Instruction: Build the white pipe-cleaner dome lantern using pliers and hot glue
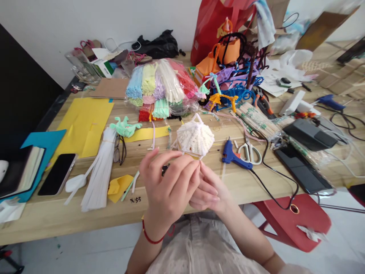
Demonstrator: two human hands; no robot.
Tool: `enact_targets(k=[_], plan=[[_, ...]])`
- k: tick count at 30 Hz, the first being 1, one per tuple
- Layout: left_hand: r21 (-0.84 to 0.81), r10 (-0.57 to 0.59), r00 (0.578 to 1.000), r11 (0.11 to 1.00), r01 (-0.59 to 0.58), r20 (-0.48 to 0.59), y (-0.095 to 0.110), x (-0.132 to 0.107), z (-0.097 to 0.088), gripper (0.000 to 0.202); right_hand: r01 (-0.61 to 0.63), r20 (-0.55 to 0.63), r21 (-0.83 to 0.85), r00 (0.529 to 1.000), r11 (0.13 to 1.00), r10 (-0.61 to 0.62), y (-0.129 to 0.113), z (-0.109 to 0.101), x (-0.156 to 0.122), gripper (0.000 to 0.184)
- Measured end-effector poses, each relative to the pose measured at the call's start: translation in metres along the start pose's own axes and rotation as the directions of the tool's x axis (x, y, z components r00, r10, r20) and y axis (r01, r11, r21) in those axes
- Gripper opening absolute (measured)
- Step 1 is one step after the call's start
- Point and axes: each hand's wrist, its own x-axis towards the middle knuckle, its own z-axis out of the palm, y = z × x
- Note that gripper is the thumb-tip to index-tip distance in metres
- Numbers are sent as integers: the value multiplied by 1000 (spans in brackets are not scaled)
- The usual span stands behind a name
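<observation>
My left hand [168, 186] and my right hand [209, 188] are raised together in front of me, above the near edge of the wooden table [51, 217]. Their fingertips pinch the lower edge of a white woven pipe-cleaner piece [195, 137], shaped like a shell or small basket. A red string bracelet [149, 236] circles my left wrist. A small dark item shows between my left fingers; I cannot tell what it is.
A blue glue gun [235, 156] and white-handled scissors [251, 152] lie right of the hands. White pipe cleaners [98, 175], a phone [58, 174], yellow paper [82, 125] and glasses lie left. Bagged coloured pipe cleaners [162, 85] sit behind. A red stool [296, 220] stands right.
</observation>
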Motion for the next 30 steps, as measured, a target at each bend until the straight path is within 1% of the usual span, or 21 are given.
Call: enact_targets(k=[2, 4, 5, 7, 10, 12, 16, 20, 23, 25, 27, 30], plan=[[-117, -103, 995, 988, 102, 4, 0, 1, 4, 15, -25, 95, 84, 995, 996, 17, 0, -2, 1, 78], [-247, -193, 981, 949, 195, 32, 1, 1, 7, 13, -45, 141, 149, 990, 988, 24, 2, -4, 1, 81], [-297, -228, 973, 927, 230, 44, 1, 1, 9, 12, -58, 141, 168, 989, 984, 34, 3, -5, 1, 82], [-366, -294, 954, 882, 296, 63, 1, 0, 11, 10, -84, 105, 184, 992, 979, 65, 4, -7, 1, 86], [-423, -375, 923, 826, 373, 83, 2, -3, 12, 9, -115, 54, 185, 993, 976, 107, 6, -10, 1, 89], [-443, -402, 911, 802, 401, 97, 2, -5, 11, 9, -110, 80, 192, 992, 975, 96, 5, -10, 1, 87], [-444, -384, 915, 803, 397, 123, 1, -6, 10, 12, -59, 197, 200, 980, 978, 19, 3, -5, 4, 79], [-422, -356, 926, 826, 374, 122, 0, -6, 7, 13, -31, 193, 146, 981, 989, 3, 0, 0, 7, 71], [-374, -318, 939, 862, 343, 128, 0, -4, 3, 12, 20, 177, 91, 983, 996, -36, -1, 1, 9, 68], [-339, -282, 948, 886, 317, 150, -1, -3, 0, 14, 41, 147, 49, 988, 998, -48, -1, 0, 8, 68], [-328, -258, 947, 893, 309, 190, -2, -4, -2, 14, 28, 92, -2, 995, 1000, -28, 1, -3, 5, 67], [-391, -276, 924, 846, 364, 264, -5, -13, -1, 11, -13, -70, -124, 998, 992, 5, 3, -10, -4, 63]])
